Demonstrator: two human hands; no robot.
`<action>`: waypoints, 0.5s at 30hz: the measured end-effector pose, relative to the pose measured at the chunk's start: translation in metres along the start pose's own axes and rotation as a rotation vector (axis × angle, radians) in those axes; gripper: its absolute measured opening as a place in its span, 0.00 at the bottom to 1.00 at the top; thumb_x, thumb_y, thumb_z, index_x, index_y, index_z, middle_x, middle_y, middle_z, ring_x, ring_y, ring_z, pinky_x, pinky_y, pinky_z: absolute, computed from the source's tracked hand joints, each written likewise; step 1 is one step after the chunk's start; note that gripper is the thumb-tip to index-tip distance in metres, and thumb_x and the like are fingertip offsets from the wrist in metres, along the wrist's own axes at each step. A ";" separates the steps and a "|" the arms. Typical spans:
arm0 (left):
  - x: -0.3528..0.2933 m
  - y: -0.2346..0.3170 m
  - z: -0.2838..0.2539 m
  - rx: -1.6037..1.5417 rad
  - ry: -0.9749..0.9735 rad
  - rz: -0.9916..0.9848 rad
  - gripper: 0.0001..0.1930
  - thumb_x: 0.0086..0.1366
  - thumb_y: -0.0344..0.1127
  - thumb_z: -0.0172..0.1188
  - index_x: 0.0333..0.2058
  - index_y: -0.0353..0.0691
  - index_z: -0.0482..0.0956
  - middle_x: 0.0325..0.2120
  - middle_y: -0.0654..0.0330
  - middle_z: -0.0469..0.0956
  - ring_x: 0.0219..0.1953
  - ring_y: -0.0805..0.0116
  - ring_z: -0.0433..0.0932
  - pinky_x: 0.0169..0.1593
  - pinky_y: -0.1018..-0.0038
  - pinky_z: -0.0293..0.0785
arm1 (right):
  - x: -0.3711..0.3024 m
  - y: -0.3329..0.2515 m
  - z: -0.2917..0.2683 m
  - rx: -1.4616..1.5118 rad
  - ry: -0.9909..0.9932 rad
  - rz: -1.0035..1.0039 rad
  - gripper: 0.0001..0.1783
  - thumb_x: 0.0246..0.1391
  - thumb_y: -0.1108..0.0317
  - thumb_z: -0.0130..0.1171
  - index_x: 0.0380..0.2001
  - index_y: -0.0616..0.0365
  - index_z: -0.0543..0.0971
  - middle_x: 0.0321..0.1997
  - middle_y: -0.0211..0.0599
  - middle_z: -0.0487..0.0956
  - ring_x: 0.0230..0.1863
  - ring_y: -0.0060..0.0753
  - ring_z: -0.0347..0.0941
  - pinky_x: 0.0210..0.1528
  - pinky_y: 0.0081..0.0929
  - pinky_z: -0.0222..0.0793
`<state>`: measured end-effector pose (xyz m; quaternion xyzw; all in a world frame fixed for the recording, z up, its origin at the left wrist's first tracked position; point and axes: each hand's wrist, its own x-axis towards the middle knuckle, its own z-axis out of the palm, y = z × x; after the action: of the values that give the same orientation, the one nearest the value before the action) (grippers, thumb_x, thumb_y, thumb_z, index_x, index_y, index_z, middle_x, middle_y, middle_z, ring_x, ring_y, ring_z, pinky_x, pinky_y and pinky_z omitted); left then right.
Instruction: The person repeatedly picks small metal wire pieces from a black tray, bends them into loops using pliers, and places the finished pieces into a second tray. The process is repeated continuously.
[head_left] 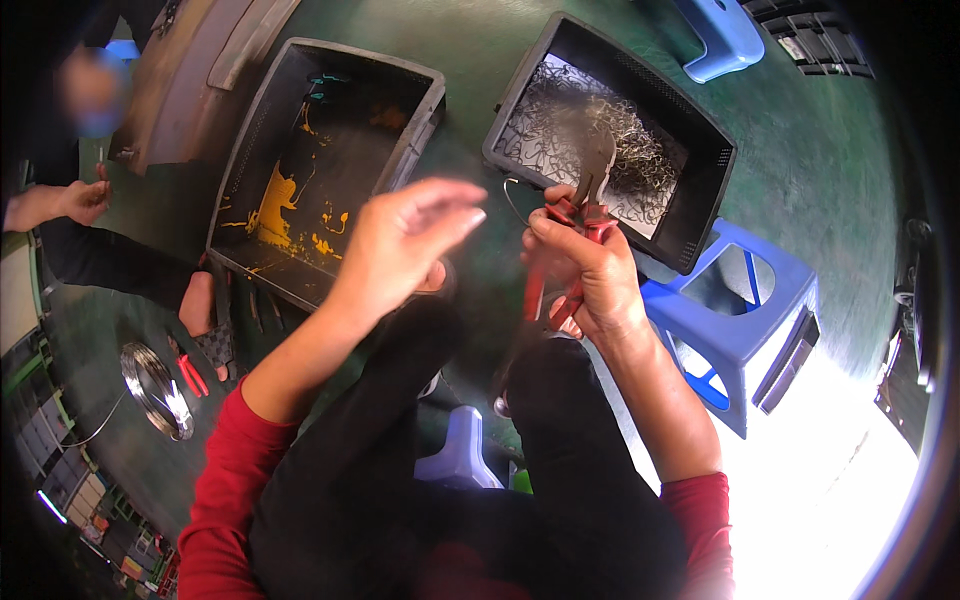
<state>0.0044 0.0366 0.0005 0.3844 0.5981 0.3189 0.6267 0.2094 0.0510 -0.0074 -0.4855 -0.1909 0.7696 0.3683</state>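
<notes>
My right hand [598,270] is closed around red-handled pliers [598,222], whose metal jaws point up over the right-hand crate. A thin curved wire [514,200] sticks out beside the fingertips of that hand; its other end is hidden. My left hand [400,240] hovers between the two crates with its fingers curved and apart, holding nothing I can see. Its fingers are slightly blurred. Below the jaws, many small bent wire hooks [640,150] lie heaped on a white sheet in the black crate [688,235].
At left stands another black crate [425,85] with yellow stains inside. A wire coil [150,390] and red-handled pliers [188,370] lie on the green floor. Another person's hand [85,203] shows at far left. Blue stools [740,310] stand at right and at the top [722,40].
</notes>
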 end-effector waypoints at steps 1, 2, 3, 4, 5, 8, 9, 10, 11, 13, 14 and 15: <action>0.000 -0.005 0.005 -0.064 -0.026 -0.061 0.12 0.66 0.36 0.63 0.45 0.38 0.81 0.32 0.65 0.80 0.32 0.84 0.74 0.28 0.85 0.65 | 0.001 0.003 0.001 0.025 0.011 0.001 0.20 0.53 0.74 0.64 0.49 0.59 0.71 0.36 0.33 0.77 0.36 0.29 0.75 0.42 0.29 0.73; -0.001 -0.009 0.012 -0.167 -0.043 -0.021 0.13 0.66 0.35 0.62 0.46 0.35 0.80 0.32 0.64 0.80 0.34 0.82 0.75 0.33 0.85 0.68 | 0.001 0.005 0.002 0.049 -0.009 -0.023 0.20 0.53 0.74 0.63 0.49 0.59 0.71 0.36 0.33 0.77 0.36 0.29 0.75 0.42 0.29 0.72; 0.000 -0.011 0.017 -0.243 -0.056 0.015 0.13 0.67 0.35 0.61 0.47 0.35 0.80 0.35 0.62 0.81 0.35 0.80 0.77 0.34 0.84 0.70 | 0.000 0.007 0.003 0.066 -0.012 -0.039 0.19 0.54 0.75 0.63 0.49 0.59 0.71 0.36 0.33 0.77 0.36 0.29 0.75 0.42 0.29 0.72; 0.000 -0.013 0.021 -0.310 -0.063 0.030 0.13 0.67 0.35 0.60 0.48 0.36 0.80 0.38 0.61 0.82 0.36 0.78 0.78 0.35 0.83 0.72 | 0.000 0.009 0.004 0.083 -0.015 -0.056 0.19 0.54 0.75 0.63 0.49 0.58 0.71 0.36 0.33 0.77 0.36 0.29 0.75 0.42 0.29 0.72; 0.000 -0.014 0.025 -0.341 -0.068 0.011 0.12 0.67 0.35 0.60 0.46 0.36 0.80 0.37 0.61 0.82 0.35 0.79 0.77 0.34 0.83 0.71 | -0.001 0.012 0.005 0.064 -0.005 -0.067 0.19 0.54 0.74 0.63 0.49 0.59 0.71 0.36 0.33 0.77 0.37 0.29 0.75 0.42 0.29 0.72; -0.001 -0.012 0.028 -0.375 -0.054 -0.038 0.08 0.67 0.34 0.61 0.41 0.37 0.80 0.34 0.63 0.82 0.33 0.81 0.76 0.29 0.84 0.69 | -0.003 0.015 0.006 -0.025 0.021 -0.079 0.19 0.56 0.73 0.62 0.50 0.59 0.70 0.38 0.34 0.77 0.38 0.28 0.75 0.43 0.28 0.72; 0.001 -0.011 0.027 -0.348 -0.031 -0.052 0.07 0.66 0.34 0.61 0.39 0.37 0.80 0.33 0.63 0.81 0.33 0.81 0.75 0.28 0.84 0.68 | -0.003 0.014 0.006 -0.073 0.026 -0.067 0.20 0.56 0.73 0.62 0.51 0.60 0.70 0.39 0.35 0.77 0.38 0.27 0.75 0.43 0.28 0.72; 0.002 -0.011 0.026 -0.325 -0.008 -0.038 0.06 0.66 0.33 0.61 0.38 0.38 0.80 0.32 0.63 0.81 0.32 0.81 0.75 0.27 0.85 0.67 | -0.004 0.013 0.005 -0.120 0.030 -0.053 0.20 0.56 0.73 0.62 0.51 0.61 0.70 0.40 0.35 0.77 0.38 0.27 0.75 0.43 0.28 0.72; 0.005 -0.010 0.019 -0.314 -0.015 -0.021 0.04 0.65 0.30 0.60 0.37 0.36 0.78 0.32 0.62 0.81 0.33 0.78 0.78 0.29 0.83 0.71 | -0.006 0.010 0.004 -0.223 0.027 -0.026 0.20 0.57 0.72 0.61 0.52 0.61 0.70 0.41 0.36 0.77 0.39 0.26 0.75 0.43 0.27 0.72; 0.009 -0.011 0.006 -0.115 0.017 0.036 0.04 0.65 0.28 0.60 0.37 0.34 0.77 0.32 0.61 0.82 0.34 0.75 0.80 0.33 0.79 0.74 | -0.012 0.001 -0.002 -0.420 0.007 0.018 0.21 0.58 0.71 0.60 0.54 0.63 0.69 0.42 0.36 0.77 0.39 0.25 0.75 0.41 0.24 0.72; 0.010 -0.012 0.001 -0.022 0.029 0.068 0.04 0.65 0.28 0.60 0.36 0.33 0.77 0.32 0.61 0.82 0.34 0.73 0.82 0.34 0.78 0.76 | -0.014 -0.003 -0.004 -0.503 -0.027 0.047 0.21 0.59 0.71 0.59 0.54 0.63 0.69 0.43 0.37 0.77 0.39 0.25 0.75 0.41 0.23 0.72; 0.010 -0.013 -0.003 0.071 0.043 0.081 0.04 0.64 0.27 0.60 0.36 0.32 0.77 0.31 0.60 0.82 0.34 0.71 0.83 0.36 0.76 0.78 | -0.017 -0.008 -0.007 -0.581 -0.073 0.068 0.21 0.59 0.71 0.59 0.55 0.64 0.69 0.43 0.37 0.77 0.39 0.24 0.75 0.40 0.21 0.71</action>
<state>0.0015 0.0393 -0.0158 0.4233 0.6064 0.3309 0.5862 0.2231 0.0430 0.0044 -0.5485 -0.3999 0.7117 0.1808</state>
